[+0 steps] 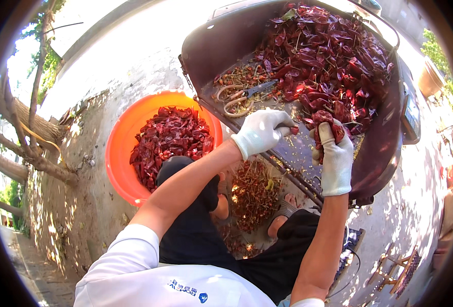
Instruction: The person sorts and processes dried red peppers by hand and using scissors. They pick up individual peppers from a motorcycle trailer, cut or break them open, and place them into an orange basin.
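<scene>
Presently, dried red peppers (322,118) are held over the dark bin (206,56) by the right gloved hand (336,163), gripped between thumb and fingers. At the left gloved hand (261,132), a small red piece (294,131) is pinched in the fingertips. Scissors (260,89) are laid in the bin beside the pepper heap (329,56). Red pepper pieces (173,138) are contained in the orange basin (118,153) at the left.

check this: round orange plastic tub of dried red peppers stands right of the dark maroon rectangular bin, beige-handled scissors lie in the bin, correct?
Wrong side: the head view shows the orange tub of dried red peppers standing left of the maroon bin; the scissors do lie in it.
</scene>
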A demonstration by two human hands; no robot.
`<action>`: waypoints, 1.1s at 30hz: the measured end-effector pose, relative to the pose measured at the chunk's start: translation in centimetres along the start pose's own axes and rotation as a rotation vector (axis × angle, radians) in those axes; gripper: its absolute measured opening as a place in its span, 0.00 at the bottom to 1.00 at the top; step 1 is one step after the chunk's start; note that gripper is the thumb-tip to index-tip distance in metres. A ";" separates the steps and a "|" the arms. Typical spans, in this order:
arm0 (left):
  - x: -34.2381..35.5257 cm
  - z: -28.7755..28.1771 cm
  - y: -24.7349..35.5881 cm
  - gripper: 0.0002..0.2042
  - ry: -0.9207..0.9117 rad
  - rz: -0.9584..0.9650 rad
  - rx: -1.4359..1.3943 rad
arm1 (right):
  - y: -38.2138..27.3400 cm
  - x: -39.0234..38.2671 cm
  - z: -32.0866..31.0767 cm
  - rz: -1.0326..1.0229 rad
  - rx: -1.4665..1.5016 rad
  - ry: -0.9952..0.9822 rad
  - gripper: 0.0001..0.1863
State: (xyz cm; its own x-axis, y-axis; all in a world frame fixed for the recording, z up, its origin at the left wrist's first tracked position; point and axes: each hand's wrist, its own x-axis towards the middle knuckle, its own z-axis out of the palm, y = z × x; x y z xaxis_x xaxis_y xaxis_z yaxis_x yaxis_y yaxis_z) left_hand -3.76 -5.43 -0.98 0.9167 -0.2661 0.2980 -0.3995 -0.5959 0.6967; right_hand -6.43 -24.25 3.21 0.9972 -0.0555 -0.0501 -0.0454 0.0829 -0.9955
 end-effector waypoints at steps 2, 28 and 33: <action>0.1 -1.0 0.5 0.10 0.018 -0.055 -0.301 | -0.2 -0.1 0.1 -0.016 -0.003 -0.020 0.13; -2.2 -4.3 2.5 0.07 0.198 -0.131 -0.422 | 0.6 -0.7 4.7 -0.050 0.090 -0.240 0.12; -2.9 -5.3 2.2 0.07 0.111 -0.282 -0.625 | 1.3 -0.6 5.8 0.009 0.080 -0.206 0.11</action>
State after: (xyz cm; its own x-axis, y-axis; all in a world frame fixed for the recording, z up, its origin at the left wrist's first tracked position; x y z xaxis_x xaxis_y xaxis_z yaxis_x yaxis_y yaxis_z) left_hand -7.26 -1.98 3.14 0.9935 -0.0661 0.0922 -0.0970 -0.0739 0.9925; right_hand -6.73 -18.37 2.43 0.9882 0.1493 -0.0332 -0.0575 0.1614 -0.9852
